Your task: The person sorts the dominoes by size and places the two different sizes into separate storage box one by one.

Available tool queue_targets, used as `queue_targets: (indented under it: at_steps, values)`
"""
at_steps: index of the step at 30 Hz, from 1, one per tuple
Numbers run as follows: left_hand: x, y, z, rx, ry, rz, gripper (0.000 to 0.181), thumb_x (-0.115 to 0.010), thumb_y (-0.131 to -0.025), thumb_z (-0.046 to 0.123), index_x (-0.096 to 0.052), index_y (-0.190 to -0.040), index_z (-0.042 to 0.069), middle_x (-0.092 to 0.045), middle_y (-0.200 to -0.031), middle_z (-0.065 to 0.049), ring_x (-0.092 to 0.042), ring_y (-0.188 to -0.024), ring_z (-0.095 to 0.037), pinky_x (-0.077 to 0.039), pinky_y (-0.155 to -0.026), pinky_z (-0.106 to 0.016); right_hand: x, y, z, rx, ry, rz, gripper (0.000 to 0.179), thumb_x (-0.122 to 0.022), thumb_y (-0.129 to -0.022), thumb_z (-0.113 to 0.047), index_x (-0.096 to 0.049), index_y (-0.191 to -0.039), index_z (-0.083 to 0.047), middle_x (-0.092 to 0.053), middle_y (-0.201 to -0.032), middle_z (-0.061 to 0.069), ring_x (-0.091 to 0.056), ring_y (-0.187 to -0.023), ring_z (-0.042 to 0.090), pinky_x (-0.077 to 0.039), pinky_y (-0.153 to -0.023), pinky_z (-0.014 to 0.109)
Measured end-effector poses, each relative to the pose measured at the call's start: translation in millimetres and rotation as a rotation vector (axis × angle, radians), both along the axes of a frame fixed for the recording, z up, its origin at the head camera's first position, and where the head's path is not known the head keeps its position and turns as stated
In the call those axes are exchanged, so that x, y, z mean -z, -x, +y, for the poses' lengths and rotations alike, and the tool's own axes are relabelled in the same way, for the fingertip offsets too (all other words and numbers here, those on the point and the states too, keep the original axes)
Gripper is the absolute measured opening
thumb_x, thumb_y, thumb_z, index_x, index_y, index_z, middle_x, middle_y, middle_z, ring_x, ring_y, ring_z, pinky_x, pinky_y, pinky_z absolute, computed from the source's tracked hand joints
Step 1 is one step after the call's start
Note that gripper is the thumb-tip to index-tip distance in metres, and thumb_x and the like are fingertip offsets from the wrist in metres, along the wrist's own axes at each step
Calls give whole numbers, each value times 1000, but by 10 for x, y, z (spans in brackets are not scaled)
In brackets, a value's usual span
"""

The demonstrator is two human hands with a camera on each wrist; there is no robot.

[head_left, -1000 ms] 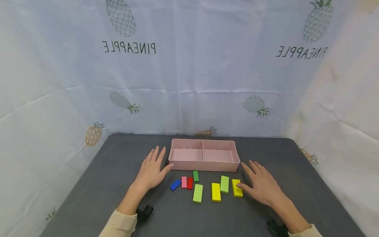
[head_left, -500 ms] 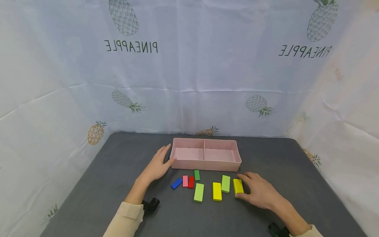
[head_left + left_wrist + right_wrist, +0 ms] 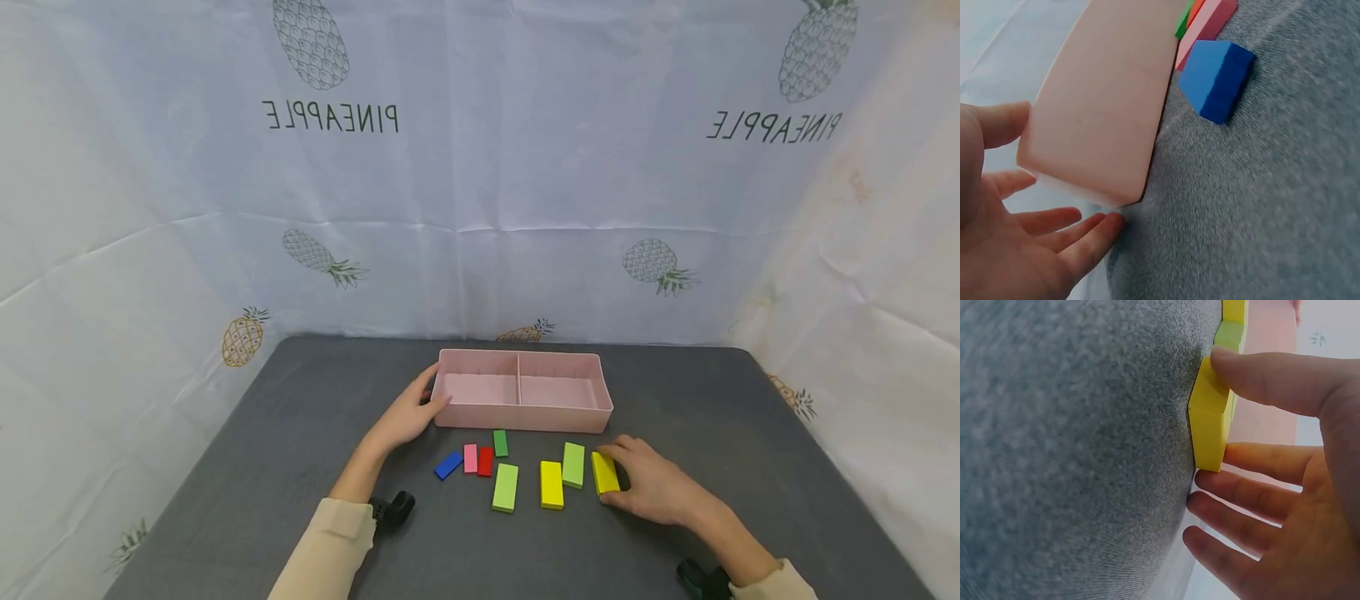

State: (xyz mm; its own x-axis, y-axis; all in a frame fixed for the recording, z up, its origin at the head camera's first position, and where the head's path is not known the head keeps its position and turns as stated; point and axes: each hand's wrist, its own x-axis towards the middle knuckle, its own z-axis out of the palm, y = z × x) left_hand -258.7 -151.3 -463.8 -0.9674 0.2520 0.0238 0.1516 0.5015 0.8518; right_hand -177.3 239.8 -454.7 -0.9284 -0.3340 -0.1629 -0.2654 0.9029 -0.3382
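A pink two-compartment box stands near the back of the table. My left hand is at its left end, thumb over the front rim and relaxed fingers along the end wall. The left wrist view shows that thumb touching the box's edge. At the right, my right hand pinches a yellow block lengthwise, thumb at the near end and index finger at the far end. In the right wrist view the yellow block is close against the table, the other fingers spread past it.
Left of the held block lie a light green block, another yellow block and a second light green block. Smaller blue, pink, red and green blocks lie before the box. A pineapple-print curtain hangs behind.
My left hand has moved right, up to the box's left end. My right hand has come down round the rightmost yellow block, its thumb and index finger closing on the ends.
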Motion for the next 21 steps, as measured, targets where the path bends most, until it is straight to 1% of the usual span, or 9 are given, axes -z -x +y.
queue_targets:
  at_steps: [3,6,10,14,21]
  values:
    - [11,25,8,37,-88,-33,72,-55,-106,24,-15,-163,7,-26,-162,-26,-35,-144,-46,-32,-113,-61,-1,9,10,-14,8,2,70,-89,-76,-39,-64,-133,-9,-58,-127,5,-56,-113,24,-51,-95,52]
    - [19,36,13,44,-126,-53,72,-55,-106,23,-14,-163,7,-28,-160,-27,-31,-146,-45,-28,-115,-60,9,2,23,-19,19,7,70,-90,-75,-40,-64,-132,-9,-58,-127,4,-56,-113,24,-51,-95,50]
    - [19,36,3,31,-111,-61,71,-56,-106,24,-17,-163,8,-31,-159,-25,-32,-146,-44,-28,-116,-60,1,-11,34,-30,47,10,69,-90,-75,-40,-65,-131,-9,-58,-125,3,-56,-112,24,-50,-95,49]
    - [14,27,-6,26,-87,-66,70,-57,-105,24,-21,-162,9,-34,-157,-25,-35,-144,-45,-30,-114,-61,-17,-28,40,-32,80,8,68,-90,-74,-40,-66,-129,-9,-58,-123,3,-56,-110,23,-50,-94,49]
    - [18,2,-40,35,-100,-95,69,-58,-104,21,-22,-162,10,-35,-157,-24,-38,-142,-45,-35,-112,-59,-40,-57,51,-24,123,4,68,-91,-73,-40,-66,-129,-11,-58,-121,1,-56,-108,21,-51,-93,49]
